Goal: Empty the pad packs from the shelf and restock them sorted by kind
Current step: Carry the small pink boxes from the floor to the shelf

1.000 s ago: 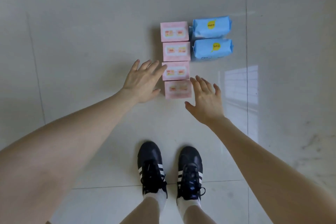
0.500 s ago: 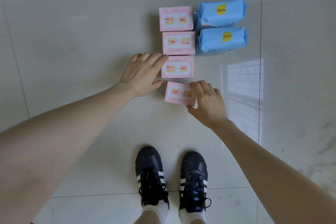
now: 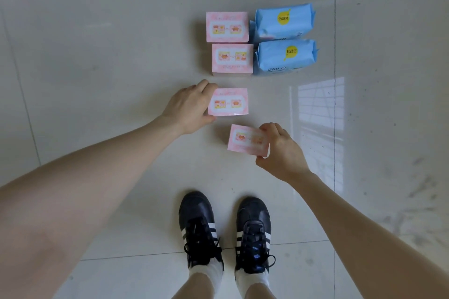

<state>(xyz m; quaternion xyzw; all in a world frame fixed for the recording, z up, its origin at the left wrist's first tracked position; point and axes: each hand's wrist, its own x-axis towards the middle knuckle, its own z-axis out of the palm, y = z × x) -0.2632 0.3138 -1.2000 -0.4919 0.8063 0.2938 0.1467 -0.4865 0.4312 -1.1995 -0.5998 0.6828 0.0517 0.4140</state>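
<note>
Our fingers [image 3: 205, 85] grasp two packs, left hand [image 3: 188, 107] clasping a pink pack [image 3: 228, 102], right hand [image 3: 283, 150] pinching a tilted pink pack [image 3: 247, 139], blue packs [image 3: 285, 20] lying beyond our fingertips; seemingly gathering pinks, we next need a steady carry to the unseen shelf.

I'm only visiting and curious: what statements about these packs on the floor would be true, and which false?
1. The left hand grips a pink pack. True.
2. The right hand holds nothing. False: it grips the nearest pink pack.
3. Three blue packs are in view. False: only two, the far blue pack and the near blue pack.
4. The person wears black shoes with white stripes. True.
</note>
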